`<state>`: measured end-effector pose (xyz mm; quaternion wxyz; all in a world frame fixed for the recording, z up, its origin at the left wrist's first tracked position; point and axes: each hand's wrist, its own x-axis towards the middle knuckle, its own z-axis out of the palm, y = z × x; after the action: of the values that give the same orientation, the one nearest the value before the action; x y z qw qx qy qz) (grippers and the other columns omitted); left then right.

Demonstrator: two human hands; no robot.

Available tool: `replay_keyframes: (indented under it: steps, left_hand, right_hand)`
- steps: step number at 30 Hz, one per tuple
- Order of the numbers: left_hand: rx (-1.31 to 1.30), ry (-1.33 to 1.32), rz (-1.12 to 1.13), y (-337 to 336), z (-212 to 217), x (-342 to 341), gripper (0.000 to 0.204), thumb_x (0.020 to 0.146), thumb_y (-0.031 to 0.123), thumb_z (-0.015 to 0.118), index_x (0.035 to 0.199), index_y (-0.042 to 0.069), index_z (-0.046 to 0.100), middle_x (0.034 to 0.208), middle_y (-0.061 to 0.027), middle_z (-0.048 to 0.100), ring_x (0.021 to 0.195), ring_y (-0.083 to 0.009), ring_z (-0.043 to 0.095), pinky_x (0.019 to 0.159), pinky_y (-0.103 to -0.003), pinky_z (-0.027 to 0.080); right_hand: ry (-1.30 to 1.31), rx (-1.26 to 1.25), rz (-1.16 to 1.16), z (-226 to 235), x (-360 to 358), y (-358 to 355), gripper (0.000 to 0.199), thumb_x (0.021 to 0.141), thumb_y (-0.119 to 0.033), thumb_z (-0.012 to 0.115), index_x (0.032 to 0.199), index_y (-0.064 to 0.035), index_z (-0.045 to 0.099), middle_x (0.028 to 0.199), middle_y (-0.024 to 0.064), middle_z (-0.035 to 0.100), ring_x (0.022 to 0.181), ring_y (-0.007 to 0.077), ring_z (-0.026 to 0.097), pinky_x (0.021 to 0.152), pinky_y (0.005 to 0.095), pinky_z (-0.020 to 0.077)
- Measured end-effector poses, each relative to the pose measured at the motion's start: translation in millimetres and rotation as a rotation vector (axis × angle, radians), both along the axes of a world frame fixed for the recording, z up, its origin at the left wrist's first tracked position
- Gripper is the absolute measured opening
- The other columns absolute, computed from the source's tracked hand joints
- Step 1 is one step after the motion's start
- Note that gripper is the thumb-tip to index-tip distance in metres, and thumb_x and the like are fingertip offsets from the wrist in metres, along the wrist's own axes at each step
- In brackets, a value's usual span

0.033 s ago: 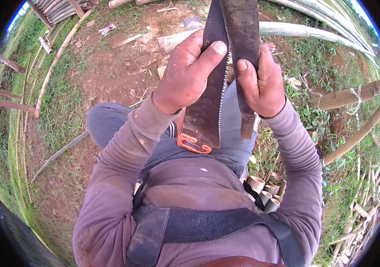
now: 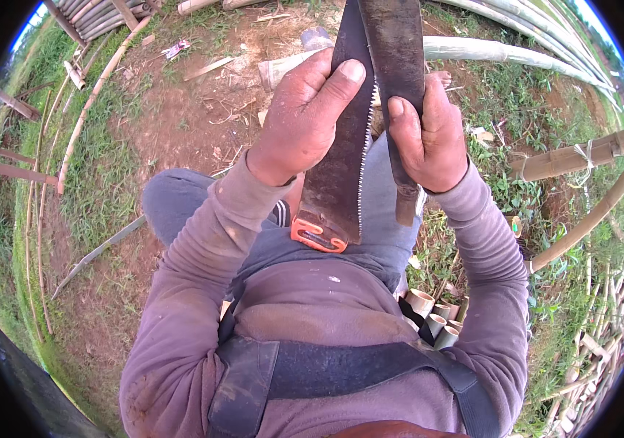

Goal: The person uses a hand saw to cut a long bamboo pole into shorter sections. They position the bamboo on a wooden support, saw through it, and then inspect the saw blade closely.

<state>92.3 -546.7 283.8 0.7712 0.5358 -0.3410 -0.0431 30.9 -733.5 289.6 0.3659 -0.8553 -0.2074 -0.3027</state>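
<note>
While my left hand (image 2: 305,120) clamps the saw blade (image 2: 337,175) at 12 o'clock and my right hand (image 2: 429,139) grips a dark blade (image 2: 399,66) beside it, looks like I'm mid teeth-dressing, so next needs a steady stroke.

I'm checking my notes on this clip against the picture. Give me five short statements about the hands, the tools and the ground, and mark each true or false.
1. The left hand grips a toothed saw blade. True.
2. The saw's handle end is blue. False: it is orange.
3. The right hand holds a dark flat blade beside the saw. True.
4. The two hands are on one and the same tool. False: each hand holds its own blade.
5. The ground is bare concrete. False: it is soil and grass, with bamboo poles lying on it and short cut bamboo pieces by the person's right side.
</note>
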Motion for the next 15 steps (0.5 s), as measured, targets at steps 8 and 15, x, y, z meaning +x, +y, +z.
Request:
replay_keyframes:
  steps: [8, 15]
  left_hand:
    - [-0.092, 0.085, 0.072, -8.7, 10.3, 9.6, 0.029, 0.110, 0.024, 0.059, 0.120, -0.001, 0.069, 0.094, 0.0026, 0.061, 0.086, -0.0052, 0.049, 0.078, -0.026, 0.044]
    - [0.014, -0.002, 0.075, -0.3, 3.6, 18.5, 0.028, 0.109, 0.025, 0.060, 0.116, -0.001, 0.070, 0.097, 0.0012, 0.063, 0.089, -0.0048, 0.052, 0.080, -0.025, 0.045]
  right_hand:
    - [-0.102, 0.031, -0.048, 10.9, 15.1, -2.2, 0.020, 0.098, -0.013, 0.066, 0.108, -0.0006, 0.055, 0.066, 0.0110, 0.065, 0.063, 0.0387, 0.068, 0.093, 0.0518, 0.0450]
    - [-0.147, -0.108, -0.083, 11.4, 21.1, -7.6, 0.023, 0.096, -0.017, 0.069, 0.106, -0.0015, 0.057, 0.063, 0.0114, 0.062, 0.059, 0.0372, 0.066, 0.073, 0.0470, 0.0478]
